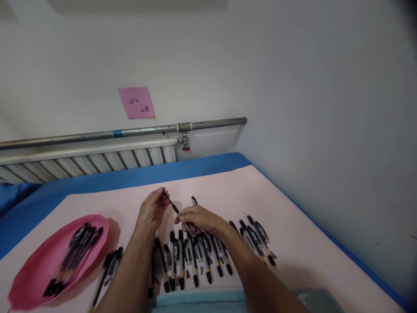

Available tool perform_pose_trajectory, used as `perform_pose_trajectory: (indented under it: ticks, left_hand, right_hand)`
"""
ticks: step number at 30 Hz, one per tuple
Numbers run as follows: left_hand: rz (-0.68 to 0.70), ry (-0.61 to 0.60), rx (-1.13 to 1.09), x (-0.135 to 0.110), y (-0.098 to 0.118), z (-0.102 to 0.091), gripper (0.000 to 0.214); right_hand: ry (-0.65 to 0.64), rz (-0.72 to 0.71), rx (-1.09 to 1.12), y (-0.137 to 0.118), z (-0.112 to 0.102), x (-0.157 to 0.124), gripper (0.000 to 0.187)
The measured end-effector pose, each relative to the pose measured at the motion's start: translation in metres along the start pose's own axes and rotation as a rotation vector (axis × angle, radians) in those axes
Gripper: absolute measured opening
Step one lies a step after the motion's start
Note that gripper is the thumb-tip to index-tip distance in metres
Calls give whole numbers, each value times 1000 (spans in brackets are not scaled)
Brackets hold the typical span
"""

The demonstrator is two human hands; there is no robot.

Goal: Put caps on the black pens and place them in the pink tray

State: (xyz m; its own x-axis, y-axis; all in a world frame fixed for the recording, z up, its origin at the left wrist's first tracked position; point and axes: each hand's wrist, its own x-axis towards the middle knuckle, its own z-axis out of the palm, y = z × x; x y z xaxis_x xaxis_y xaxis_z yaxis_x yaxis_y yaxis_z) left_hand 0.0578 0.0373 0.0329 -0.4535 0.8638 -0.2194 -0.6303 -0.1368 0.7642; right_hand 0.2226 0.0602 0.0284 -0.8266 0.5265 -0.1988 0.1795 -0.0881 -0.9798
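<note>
My left hand (152,209) and my right hand (198,219) are raised together over a pink sheet (293,226). Between them runs a thin black pen part (173,207), pinched at its upper end by my left fingertips and at its lower end by my right fingers. My right hand also seems to hold a black pen piece (194,200) that sticks up behind its knuckles. Under both hands lies a row of several black pens (192,256), side by side. More black pens (256,237) lie to the right of my right forearm.
A pink tray (35,269) at the left holds several black pens, with a few pens (109,267) beside it. A blue cloth (137,176) covers the surface under the sheet. A radiator and pipe (97,152) run along the back wall; a white wall stands at the right.
</note>
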Motion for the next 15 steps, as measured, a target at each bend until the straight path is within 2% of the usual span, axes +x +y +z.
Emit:
perform_pose_trajectory:
  ticks: [6,9,15]
  left_hand:
    - [149,196,-95,14,34,-24,8]
    - [189,245,-125,15,45,-31,9]
    - [147,216,-117,10,37,-19,3]
  right_hand:
    - [-36,106,-97,-3,-9,-6,16]
    - [-21,100,-126,-3,-12,-7,17]
    - [43,39,-154,-6,-6,-7,20]
